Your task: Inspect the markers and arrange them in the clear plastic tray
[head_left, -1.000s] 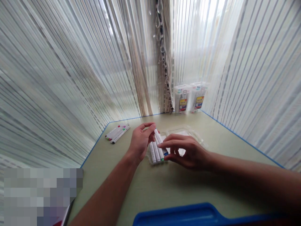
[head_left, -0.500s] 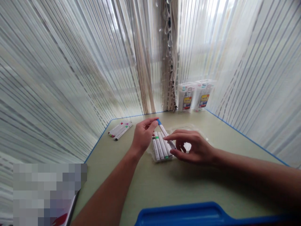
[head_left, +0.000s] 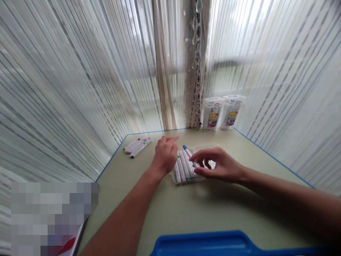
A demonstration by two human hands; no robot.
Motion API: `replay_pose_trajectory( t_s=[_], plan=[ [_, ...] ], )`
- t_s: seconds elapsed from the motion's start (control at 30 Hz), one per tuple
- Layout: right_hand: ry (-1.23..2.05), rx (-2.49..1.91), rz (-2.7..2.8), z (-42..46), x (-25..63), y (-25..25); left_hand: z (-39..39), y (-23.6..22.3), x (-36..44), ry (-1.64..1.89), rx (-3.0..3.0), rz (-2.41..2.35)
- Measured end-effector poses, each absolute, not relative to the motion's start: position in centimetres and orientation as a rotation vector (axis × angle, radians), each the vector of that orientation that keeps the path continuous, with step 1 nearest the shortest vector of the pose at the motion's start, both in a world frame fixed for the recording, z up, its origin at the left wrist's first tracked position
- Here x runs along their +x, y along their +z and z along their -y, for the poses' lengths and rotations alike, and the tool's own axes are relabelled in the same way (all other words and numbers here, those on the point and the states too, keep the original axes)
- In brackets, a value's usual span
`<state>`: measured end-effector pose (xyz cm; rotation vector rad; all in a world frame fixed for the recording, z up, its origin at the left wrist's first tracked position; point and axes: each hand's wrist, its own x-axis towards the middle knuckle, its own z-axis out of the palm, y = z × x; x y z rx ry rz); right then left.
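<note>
The right hand [head_left: 220,164] has its fingers around a blue-ended marker [head_left: 187,152] beside the marker row [head_left: 183,168]; the left hand's [head_left: 165,155] fingers, loosely spread, look empty. Parallel alignment seems best.

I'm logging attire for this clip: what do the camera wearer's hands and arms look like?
The left hand and right hand are gloveless; no ring, watch or bracelet can be made out. The left forearm and right forearm are bare, with no sleeve in view.
</note>
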<state>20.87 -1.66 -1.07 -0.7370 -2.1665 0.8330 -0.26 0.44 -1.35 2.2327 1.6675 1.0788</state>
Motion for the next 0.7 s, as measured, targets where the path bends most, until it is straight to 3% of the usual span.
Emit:
replay_pose_trajectory(
  t_s=[0.7],
  plan=[
    [0.630, -0.856, 2.458, 2.0, 20.8, -0.1, -0.4, -1.6, -0.2, 0.985, 2.303, -1.604]
  ],
)
